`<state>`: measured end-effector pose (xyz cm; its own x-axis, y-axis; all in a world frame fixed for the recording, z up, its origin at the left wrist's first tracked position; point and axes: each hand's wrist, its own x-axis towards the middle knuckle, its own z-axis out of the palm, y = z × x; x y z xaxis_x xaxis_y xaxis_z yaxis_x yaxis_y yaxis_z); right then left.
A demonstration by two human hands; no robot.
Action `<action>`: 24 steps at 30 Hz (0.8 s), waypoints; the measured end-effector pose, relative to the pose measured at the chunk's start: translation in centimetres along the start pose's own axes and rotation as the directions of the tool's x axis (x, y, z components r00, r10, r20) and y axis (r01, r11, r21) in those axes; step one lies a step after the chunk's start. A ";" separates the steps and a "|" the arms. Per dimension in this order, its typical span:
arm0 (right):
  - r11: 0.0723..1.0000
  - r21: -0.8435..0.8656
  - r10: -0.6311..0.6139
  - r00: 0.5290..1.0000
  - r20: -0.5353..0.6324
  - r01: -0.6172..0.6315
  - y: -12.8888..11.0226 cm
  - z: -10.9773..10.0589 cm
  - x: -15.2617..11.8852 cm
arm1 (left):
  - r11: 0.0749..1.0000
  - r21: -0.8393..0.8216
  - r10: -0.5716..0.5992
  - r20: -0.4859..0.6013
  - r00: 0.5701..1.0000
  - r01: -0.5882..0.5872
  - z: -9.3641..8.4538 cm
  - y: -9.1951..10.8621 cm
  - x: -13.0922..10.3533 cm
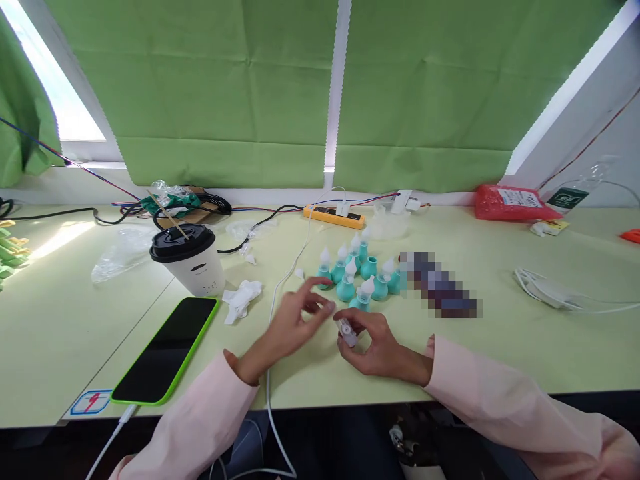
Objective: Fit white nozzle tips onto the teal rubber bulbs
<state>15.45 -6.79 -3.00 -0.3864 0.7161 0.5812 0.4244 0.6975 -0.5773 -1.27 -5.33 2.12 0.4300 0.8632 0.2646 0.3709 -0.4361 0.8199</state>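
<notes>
My right hand point(373, 340) pinches a small clear whitish plastic piece point(347, 332) between thumb and fingers, just above the table near its front edge. Beside it, my left hand point(299, 313) has its fingers curved and apart, with nothing visible between them. Its thumb tip is close to the right hand's fingertips. Right behind both hands stands a cluster of several turquoise bulb-shaped pieces point(345, 288), most topped with translucent white pointed tips point(367, 287). One turquoise bulb point(369, 268) in the cluster shows an uncovered opening.
At left are a lidded paper cup point(200, 270), a phone point(167, 350) on a charging cable and crumpled tissue point(243, 300). A yellow power strip point(333, 217) lies behind. To the right are a pixelated area, a white cable point(550, 293) and a red package point(515, 202).
</notes>
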 end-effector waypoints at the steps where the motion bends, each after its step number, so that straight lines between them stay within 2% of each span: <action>1: 1.000 -0.023 -0.011 1.000 0.013 0.012 0.0 0.0 0.0 | 0.991 0.135 0.014 -0.116 0.993 0.002 -0.7 -0.4 0.4; 2: 0.999 -0.041 -0.018 0.999 0.030 0.019 -0.1 -0.1 0.0 | 0.958 0.283 0.023 -0.214 0.976 0.040 -1.3 -1.1 0.9; 3: 0.999 -0.048 -0.017 0.998 0.052 0.019 -0.1 -0.1 0.1 | 0.897 0.432 0.021 -0.247 0.969 0.090 -1.9 -1.8 1.5; 5: 1.000 -0.020 0.021 0.993 0.115 -0.019 -0.2 0.0 0.1 | 0.701 0.700 0.030 -0.216 0.976 0.133 -2.6 -3.4 2.5; 7: 0.996 0.036 0.075 0.986 0.148 -0.081 -0.2 0.1 0.2 | 0.545 0.831 0.014 -0.143 0.990 0.112 -2.5 -4.7 3.3; 9: 0.991 0.073 0.102 0.982 0.156 -0.115 -0.2 0.1 0.2 | 0.510 0.855 -0.019 -0.106 0.994 0.101 -2.1 -5.3 3.9; 12: 0.996 0.048 0.070 0.986 0.151 -0.078 -0.2 0.2 0.1 | 0.499 0.860 0.002 -0.123 0.992 0.105 -1.6 -4.8 4.6; 15: 1.000 -0.007 0.013 0.990 0.144 -0.012 -0.3 0.0 0.2 | 0.447 0.895 0.004 0.001 1.000 -0.003 -1.6 -3.8 5.1; 16: 1.000 -0.026 -0.012 0.991 0.135 0.016 -0.3 0.0 0.2 | 0.448 0.893 -0.001 0.039 0.999 -0.034 -1.6 -3.5 5.1; 18: 0.994 -0.061 -0.083 0.992 0.095 0.089 -0.4 -0.1 0.3 | 0.506 0.861 0.023 0.039 0.999 -0.045 -1.3 -3.0 4.8; 20: 0.978 -0.089 -0.184 0.982 0.043 0.187 -0.5 -0.2 0.2 | 0.629 0.776 0.102 -0.021 0.995 -0.048 -0.7 -2.5 4.3; 22: 0.954 -0.104 -0.282 0.959 0.012 0.281 -0.6 -0.3 0.1 | 0.755 0.645 0.190 -0.043 0.981 -0.118 0.3 -2.1 4.0; 24: 0.935 -0.110 -0.336 0.942 0.020 0.336 -0.6 -0.4 -0.1 | 0.806 0.568 0.247 -0.068 0.967 -0.166 1.1 -2.1 4.0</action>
<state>15.59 -7.29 -2.47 -0.5229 0.4406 0.7297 0.3572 0.8905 -0.2817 0.60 -1.25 0.90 0.4515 0.7438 0.4928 0.6950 -0.6396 0.3286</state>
